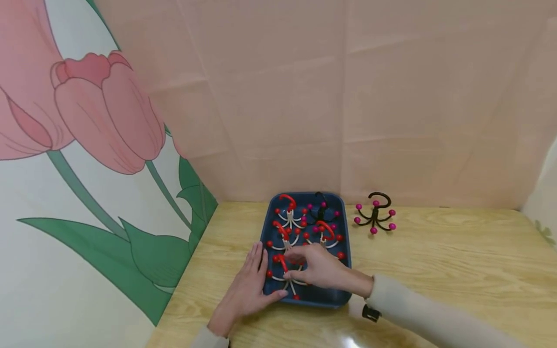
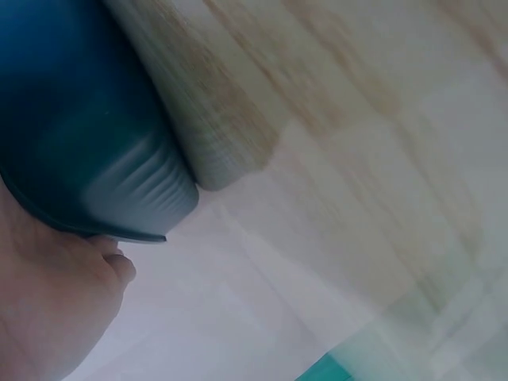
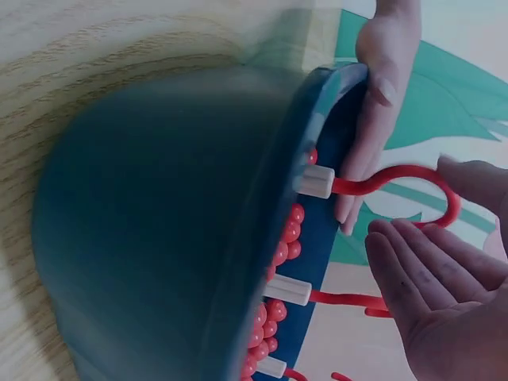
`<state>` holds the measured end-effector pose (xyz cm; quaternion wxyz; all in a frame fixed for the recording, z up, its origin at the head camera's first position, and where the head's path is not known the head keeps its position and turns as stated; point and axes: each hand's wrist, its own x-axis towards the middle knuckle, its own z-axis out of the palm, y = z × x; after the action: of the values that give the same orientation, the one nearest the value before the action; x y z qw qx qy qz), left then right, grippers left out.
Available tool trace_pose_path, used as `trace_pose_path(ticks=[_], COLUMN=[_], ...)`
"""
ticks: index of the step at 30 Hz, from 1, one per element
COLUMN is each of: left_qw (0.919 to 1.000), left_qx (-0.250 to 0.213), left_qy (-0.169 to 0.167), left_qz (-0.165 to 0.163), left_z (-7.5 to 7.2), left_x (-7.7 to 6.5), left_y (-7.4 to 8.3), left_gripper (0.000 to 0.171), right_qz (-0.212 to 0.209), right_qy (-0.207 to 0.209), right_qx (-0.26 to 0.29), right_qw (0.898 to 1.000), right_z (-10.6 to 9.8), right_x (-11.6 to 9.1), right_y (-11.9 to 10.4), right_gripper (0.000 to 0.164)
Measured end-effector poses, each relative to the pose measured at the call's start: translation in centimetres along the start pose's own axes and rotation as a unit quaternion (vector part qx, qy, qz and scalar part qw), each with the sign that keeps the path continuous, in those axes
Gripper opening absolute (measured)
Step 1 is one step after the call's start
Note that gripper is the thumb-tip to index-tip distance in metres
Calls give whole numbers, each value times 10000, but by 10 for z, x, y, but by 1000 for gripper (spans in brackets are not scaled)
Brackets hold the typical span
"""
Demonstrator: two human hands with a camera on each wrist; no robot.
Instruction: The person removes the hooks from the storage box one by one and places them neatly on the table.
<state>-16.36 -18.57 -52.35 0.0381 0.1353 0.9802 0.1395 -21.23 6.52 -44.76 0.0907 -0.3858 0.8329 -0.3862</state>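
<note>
A dark blue tray holds several multi-armed hanging hooks with ball tips. My left hand rests along the tray's left side, fingers straight, its thumb at the front rim. Over the front of the tray, my right hand pinches the red curved top of the nearest white-and-red hook between thumb and fingertips. That hook stands upright inside the tray, its lower arms partly hidden by the wall in the right wrist view. Behind it are more white-and-red hooks and a black hook with magenta balls.
Another black hook with magenta balls stands on the wood-grain table, right of the tray. A pink cloth wall rises behind the table, and a tulip-printed wall borders the left.
</note>
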Motion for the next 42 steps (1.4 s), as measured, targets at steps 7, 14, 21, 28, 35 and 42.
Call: trace_pose_path(ticks=[7, 14, 21, 28, 35, 42], left_qw=[10000, 10000, 9999, 9999, 10000, 10000], left_qx=[34, 72, 81, 58, 21, 2], left_qy=[33, 39, 40, 12, -46, -79], left_qz=[58, 42, 92, 114, 37, 19], left_z=[1, 0, 1, 3, 1, -1], left_x=[0, 0, 0, 1, 1, 1], left_y=[1, 1, 1, 0, -1, 0], left_gripper=[115, 116, 116, 116, 117, 120], right_qz=[67, 61, 24, 169, 168, 12], right_qy=[-133, 84, 471, 496, 497, 697], right_qx=[359, 557, 187, 520, 718, 769], right_qw=[9992, 9984, 9987, 9973, 9960, 9946], right_z=[2, 4, 6, 4, -5, -15], right_x=[-4, -5, -3, -2, -4, -8], right_y=[4, 5, 7, 7, 2, -2], right_gripper=[12, 18, 20, 19, 18, 20])
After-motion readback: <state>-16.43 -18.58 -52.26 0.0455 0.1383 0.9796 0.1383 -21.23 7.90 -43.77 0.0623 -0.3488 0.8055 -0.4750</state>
